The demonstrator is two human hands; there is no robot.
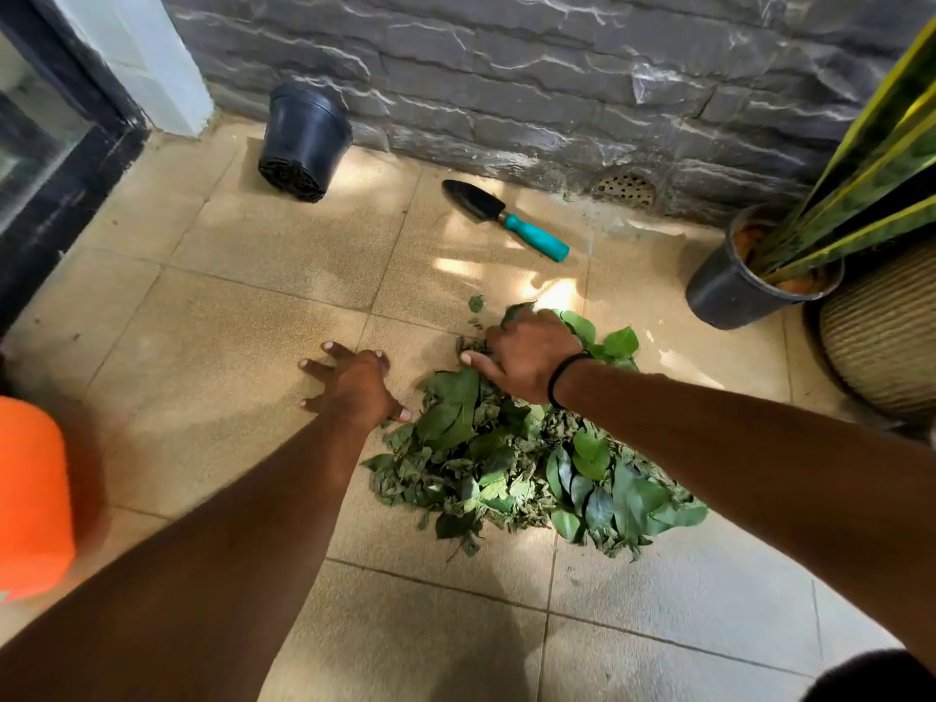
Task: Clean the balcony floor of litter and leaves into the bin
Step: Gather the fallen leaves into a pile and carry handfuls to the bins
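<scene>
Lying heaped on the tan floor tiles, the leaf pile (532,463) sits just right of the picture's middle, its far edge under the right hand (532,357) and its near edge ragged, ending short of a tile seam. A few loose leaf scraps (476,304) lie just beyond the heap at 12 o'clock. Bare tile stretches wide at 9 o'clock and toward 6 o'clock. The right hand rests on the pile's far end, fingers curled down into the leaves, gripping some; a dark band circles its wrist. The left hand (354,385) is pressed flat on the tile with fingers spread and straight, its thumb touching the pile's left edge. Both forearms reach forward, nearly straight. An orange bin (30,499) shows at the left edge, at 9 o'clock, well apart from the heap. At 12 o'clock lies a trowel (506,220); at 11, a tipped black pot (304,139) against the stone wall (506,68). At 2 o'clock stands a potted plant (759,276) beside a ribbed planter (881,326).
</scene>
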